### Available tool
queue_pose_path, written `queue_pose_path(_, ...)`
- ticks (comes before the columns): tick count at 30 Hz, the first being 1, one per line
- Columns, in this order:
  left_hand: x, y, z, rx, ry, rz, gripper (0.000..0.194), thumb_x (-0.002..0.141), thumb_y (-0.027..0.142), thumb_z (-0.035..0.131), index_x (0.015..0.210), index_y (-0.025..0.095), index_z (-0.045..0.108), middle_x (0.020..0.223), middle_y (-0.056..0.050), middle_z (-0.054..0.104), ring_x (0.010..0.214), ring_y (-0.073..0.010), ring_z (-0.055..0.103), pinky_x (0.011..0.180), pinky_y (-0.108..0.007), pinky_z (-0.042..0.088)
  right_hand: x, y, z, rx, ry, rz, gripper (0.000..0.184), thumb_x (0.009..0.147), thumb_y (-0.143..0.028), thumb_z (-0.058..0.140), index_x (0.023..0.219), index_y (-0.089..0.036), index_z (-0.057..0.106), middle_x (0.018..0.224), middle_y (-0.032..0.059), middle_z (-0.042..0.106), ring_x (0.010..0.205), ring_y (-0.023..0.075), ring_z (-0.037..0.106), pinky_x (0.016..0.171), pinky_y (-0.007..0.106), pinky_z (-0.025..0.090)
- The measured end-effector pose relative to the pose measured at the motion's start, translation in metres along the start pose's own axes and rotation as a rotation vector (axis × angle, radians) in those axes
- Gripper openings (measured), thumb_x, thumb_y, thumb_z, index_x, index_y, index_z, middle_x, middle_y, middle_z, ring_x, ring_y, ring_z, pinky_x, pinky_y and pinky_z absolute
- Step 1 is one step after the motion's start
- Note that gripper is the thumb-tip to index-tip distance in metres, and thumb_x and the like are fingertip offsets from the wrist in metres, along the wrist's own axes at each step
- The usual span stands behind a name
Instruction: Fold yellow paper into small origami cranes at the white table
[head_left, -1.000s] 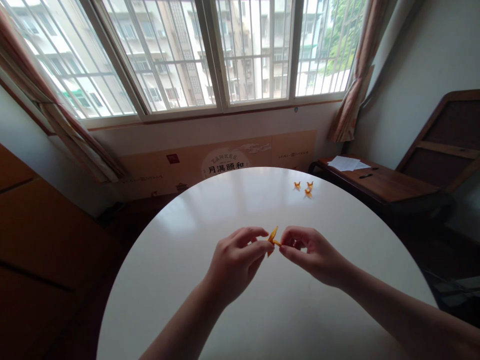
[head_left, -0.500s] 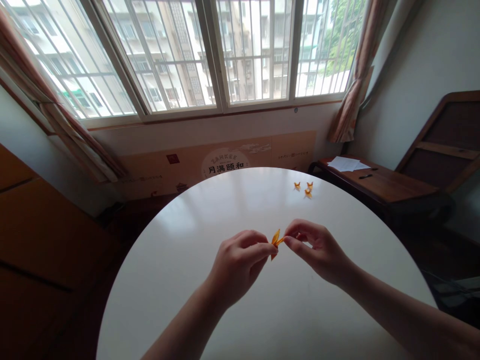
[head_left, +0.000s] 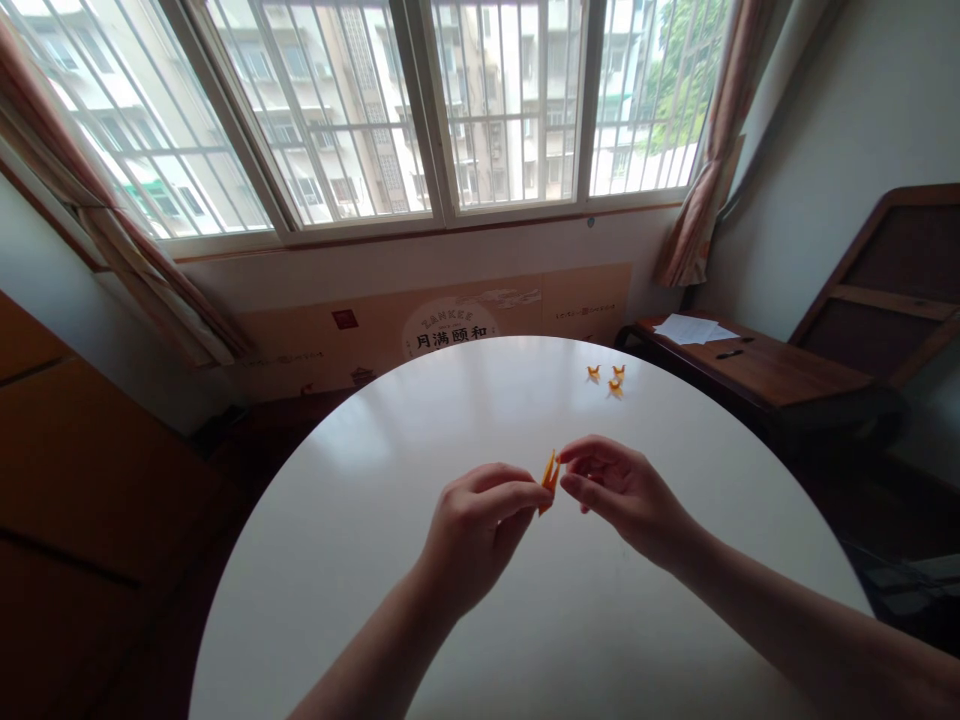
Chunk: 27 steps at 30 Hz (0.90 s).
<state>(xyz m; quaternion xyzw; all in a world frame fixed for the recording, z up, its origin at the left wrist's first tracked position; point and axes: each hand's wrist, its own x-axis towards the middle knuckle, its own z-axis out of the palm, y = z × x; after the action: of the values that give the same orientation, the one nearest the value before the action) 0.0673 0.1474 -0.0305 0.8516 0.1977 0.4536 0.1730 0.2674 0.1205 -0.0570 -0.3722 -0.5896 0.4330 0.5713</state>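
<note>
A small orange folded paper (head_left: pixel 549 486) with two pointed ends upward is pinched between the thumb and fingers of my left hand (head_left: pixel 480 520), above the white table. Close to its right side is my right hand (head_left: pixel 619 490), its thumb and index finger parted. The right index fingertip is at the paper's upper edge; whether it touches I cannot tell. Farther back on the table stand three small orange paper birds (head_left: pixel 615 388), grouped together.
The round white table (head_left: pixel 360 460) reaches toward the window wall. At the right is a low wooden bench (head_left: pixel 802 370) with paper sheets (head_left: pixel 694 329) and a small dark object (head_left: pixel 729 354) on it. Curtains (head_left: pixel 694 230) hang beside the barred window.
My right thumb and index finger have let go of the thin orange point they pinched. That point now stands upright beside the other. My left hand keeps its pinch.
</note>
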Motion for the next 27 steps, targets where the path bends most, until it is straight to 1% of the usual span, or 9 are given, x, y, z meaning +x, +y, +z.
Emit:
queue_pose_path(3,0.0,-0.001,0.002,-0.085,0.028,-0.058,0.017,0.087,0.007,0.064,0.09,0.019,0.074,0.086,-0.005,0.072,0.074,-0.0115,0.068,0.067,-0.02,0.053,0.0,0.001,0.0,0.024,-0.008,0.017,0.028,0.083,-0.04,0.074,0.101,-0.019,0.068,0.08,0.0032,0.064,0.07,0.0144,0.057,0.058,0.024,0.049)
queue_pose_path(6,0.001,0.002,0.004,-0.139,0.025,-0.092,0.016,0.087,0.007,0.063,0.088,0.018,0.074,0.085,-0.007,0.073,0.073,-0.0122,0.068,0.064,-0.02,0.054,0.001,0.0,0.001,0.009,-0.021,0.006,0.026,0.081,-0.04,0.076,0.095,-0.018,0.069,0.083,0.0046,0.065,0.071,0.0147,0.056,0.058,0.025,0.048)
queue_pose_path(11,0.002,0.006,0.007,-0.19,0.021,-0.141,0.015,0.085,0.007,0.062,0.083,0.016,0.074,0.086,-0.009,0.074,0.07,-0.0132,0.068,0.06,-0.021,0.054,0.002,-0.004,0.001,0.0,-0.055,-0.013,0.023,0.079,-0.038,0.079,0.085,-0.017,0.069,0.077,0.0028,0.063,0.067,0.0135,0.054,0.059,0.025,0.046)
queue_pose_path(13,0.002,0.005,0.007,-0.219,0.008,-0.161,0.019,0.084,0.003,0.06,0.082,0.016,0.074,0.087,-0.008,0.075,0.072,-0.0135,0.069,0.059,-0.02,0.054,0.001,-0.005,0.001,-0.013,-0.066,-0.017,0.022,0.08,-0.037,0.078,0.084,-0.018,0.069,0.078,0.0032,0.064,0.069,0.0145,0.055,0.061,0.027,0.047)
queue_pose_path(15,0.001,0.003,0.007,-0.263,-0.003,-0.211,0.021,0.082,0.002,0.057,0.079,0.016,0.072,0.085,-0.007,0.075,0.071,-0.0132,0.069,0.058,-0.02,0.053,0.001,-0.006,0.001,-0.054,-0.065,-0.034,0.02,0.083,-0.036,0.075,0.085,-0.018,0.068,0.081,0.0043,0.065,0.073,0.0162,0.057,0.064,0.029,0.048)
queue_pose_path(19,0.0,0.0,0.006,-0.43,0.01,-0.409,0.015,0.083,0.007,0.055,0.085,0.015,0.068,0.08,-0.006,0.072,0.061,-0.0113,0.062,0.052,-0.02,0.052,-0.002,-0.01,-0.001,-0.204,-0.034,-0.117,0.014,0.087,-0.032,0.07,0.084,-0.018,0.068,0.08,0.005,0.065,0.074,0.0173,0.06,0.065,0.03,0.049)
queue_pose_path(21,0.001,0.001,0.005,-0.451,0.001,-0.455,0.012,0.083,0.012,0.059,0.09,0.015,0.068,0.08,-0.006,0.071,0.062,-0.0119,0.062,0.052,-0.021,0.053,-0.002,-0.013,-0.002,-0.268,-0.052,-0.188,0.009,0.088,-0.027,0.069,0.085,-0.019,0.068,0.078,0.0042,0.065,0.071,0.016,0.06,0.064,0.029,0.049)
queue_pose_path(24,0.003,0.005,0.003,-0.345,-0.033,-0.422,0.008,0.082,0.017,0.066,0.088,0.015,0.07,0.081,-0.006,0.072,0.065,-0.0121,0.063,0.055,-0.02,0.052,-0.002,-0.016,-0.004,-0.329,-0.101,-0.306,0.003,0.089,-0.021,0.067,0.086,-0.02,0.069,0.076,0.0029,0.065,0.066,0.0142,0.059,0.063,0.028,0.05)
queue_pose_path(27,0.004,0.009,0.003,-0.27,-0.035,-0.373,0.005,0.082,0.018,0.067,0.082,0.015,0.071,0.076,-0.005,0.072,0.064,-0.0114,0.062,0.056,-0.02,0.052,-0.002,-0.018,-0.004,-0.406,-0.128,-0.385,0.004,0.089,-0.019,0.066,0.088,-0.021,0.069,0.075,0.003,0.063,0.067,0.0147,0.059,0.063,0.028,0.05)
